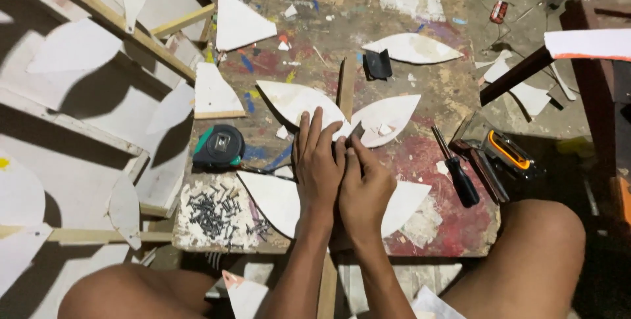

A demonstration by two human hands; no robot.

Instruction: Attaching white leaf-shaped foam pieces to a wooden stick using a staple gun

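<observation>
My left hand [319,164] lies flat, fingers spread, pressing down on a white leaf-shaped cutout [296,101] where it meets a thin wooden strip [344,89]. The hand grips nothing; it only pins the pieces to the paint-stained board [453,220]. My right hand [363,191] sits tight against the left, fingers curled around something small at the strip; I cannot tell what it is, since the fingers hide it. A second cutout [388,116] fans out to the right of the strip, touching it, and a third [273,197] runs under both wrists.

The strip runs from above my hands toward me, passing beneath them and off the board's near edge.

Left of my hands lies a black and green tape measure [219,146], and nearer me a heap of dark screws [213,214]. To the right, apart from the cutouts, lies a black-handled screwdriver [457,171], and beyond it an orange and black tool [506,151]. More white offcuts lie farther up the board. My bare knees frame the near edge.
</observation>
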